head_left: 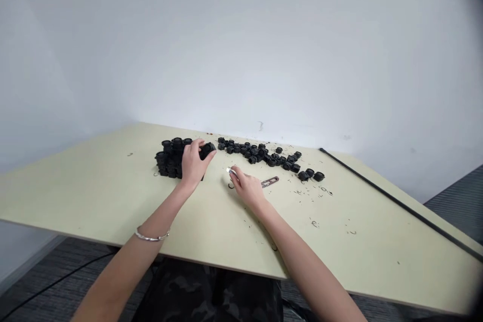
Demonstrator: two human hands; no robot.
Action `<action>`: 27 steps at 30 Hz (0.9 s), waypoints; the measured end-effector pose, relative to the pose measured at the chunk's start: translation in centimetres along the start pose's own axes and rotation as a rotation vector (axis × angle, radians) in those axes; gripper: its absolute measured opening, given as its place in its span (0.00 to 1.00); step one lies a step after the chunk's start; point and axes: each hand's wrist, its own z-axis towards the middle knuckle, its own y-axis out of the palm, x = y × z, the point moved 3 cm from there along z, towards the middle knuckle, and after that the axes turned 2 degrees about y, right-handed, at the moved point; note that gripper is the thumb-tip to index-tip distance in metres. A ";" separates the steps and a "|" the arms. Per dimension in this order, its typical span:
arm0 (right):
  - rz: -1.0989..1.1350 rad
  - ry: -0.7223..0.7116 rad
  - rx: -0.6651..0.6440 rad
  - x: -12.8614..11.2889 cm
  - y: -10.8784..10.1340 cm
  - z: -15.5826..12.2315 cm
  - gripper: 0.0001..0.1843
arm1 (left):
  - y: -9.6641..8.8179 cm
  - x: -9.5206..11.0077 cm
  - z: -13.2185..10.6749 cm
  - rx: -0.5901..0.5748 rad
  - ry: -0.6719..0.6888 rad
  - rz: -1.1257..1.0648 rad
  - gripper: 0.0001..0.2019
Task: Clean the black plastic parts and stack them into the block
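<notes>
Currently the left hand [193, 163] grips one black part [207, 150] between thumb and fingers, at 3 o'clock of the stacked pile [170, 157]. The right hand [247, 186] is closed around a small silvery tool [230, 171], tip toward 10 o'clock. The loose parts row [260, 153] sits at its 12 to 2 o'clock, with a flat metal strip [270, 181] at 3 o'clock on the table [94, 186].

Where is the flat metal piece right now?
Head view: the flat metal piece lies on the table, just right of the right hand, nearer the person than the loose row of black parts.
</notes>
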 end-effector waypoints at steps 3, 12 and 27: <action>-0.012 -0.007 -0.006 0.1 0.3 0.1 0.20 | -1.8 -1.0 1.2 0.099 0.063 0.198 0.16; -0.028 0.081 -0.008 1.3 0.9 0.8 0.17 | -2.1 -4.0 2.3 -0.060 0.208 0.477 0.13; -0.005 0.031 -0.042 0.9 1.5 0.6 0.17 | -1.3 -4.6 2.3 -0.245 0.268 0.543 0.09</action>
